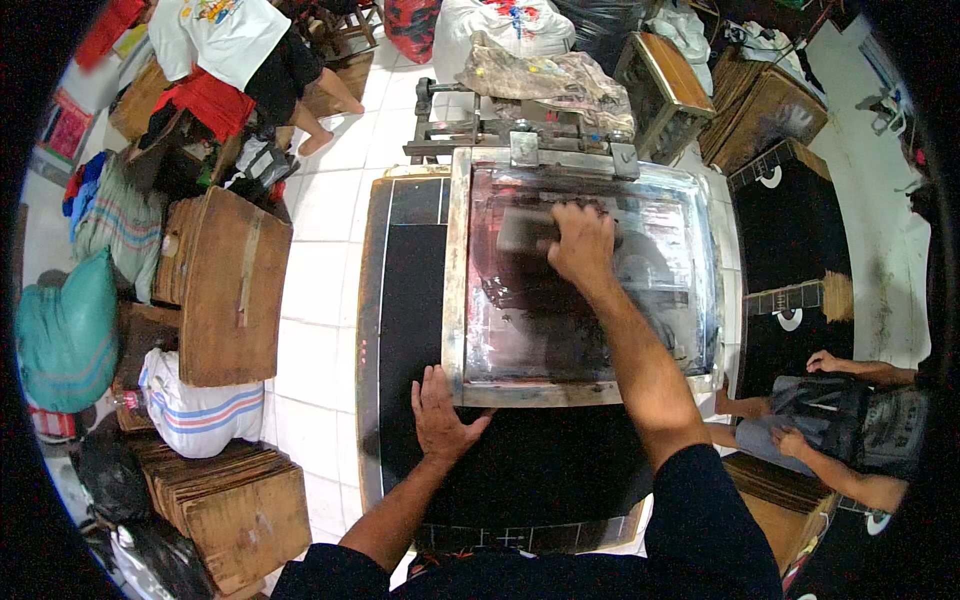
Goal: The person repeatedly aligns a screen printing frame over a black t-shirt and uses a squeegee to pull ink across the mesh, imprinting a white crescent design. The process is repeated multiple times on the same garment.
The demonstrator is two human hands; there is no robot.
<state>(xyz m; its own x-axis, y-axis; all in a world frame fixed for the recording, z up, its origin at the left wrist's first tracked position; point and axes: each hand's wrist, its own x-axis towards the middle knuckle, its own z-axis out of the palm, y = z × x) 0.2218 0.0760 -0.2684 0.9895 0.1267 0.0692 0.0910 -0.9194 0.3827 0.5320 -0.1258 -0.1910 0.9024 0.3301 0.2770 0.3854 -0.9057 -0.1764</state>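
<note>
A screen-printing frame (454, 280) with a pale wooden border lies over black fabric (410, 290) spread on a long board. Dark ink and reddish smears cover its mesh (560, 345). Inside the frame, toward the far side, my right hand (585, 240) is closed around what looks like a squeegee (524, 230), blurred by motion and partly hidden under the fingers. My left hand (445, 415) rests with fingers spread by the frame's near left corner, palm on the black fabric, thumb beside the near edge. Metal hinge clamps (524, 148) grip the far border.
Stacked brown boards (235, 290) and a white sack (205, 400) stand at left. Behind the frame, a stained cloth (545, 80) drapes over the clamp rail. A seated person (830, 430) is at right, beside more boards with black fabric (790, 240); another person's legs (315, 110) show far left.
</note>
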